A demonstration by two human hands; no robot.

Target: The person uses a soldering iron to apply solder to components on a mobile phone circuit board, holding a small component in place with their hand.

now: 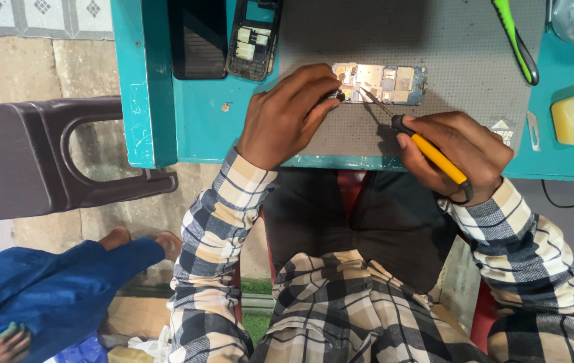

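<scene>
Teal bench point(199, 114), two hands: left point(287, 114) pinching one circuit board point(384, 82), right point(458, 154) gripping one yellow screwdriver point(434, 156), perhaps touching it.

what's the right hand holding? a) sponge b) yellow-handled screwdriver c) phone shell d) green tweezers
b: the right hand grips a yellow-handled screwdriver with its tip on the circuit board, which the left hand steadies.

Circuit board point(381, 82) on mat point(461, 60)
</scene>
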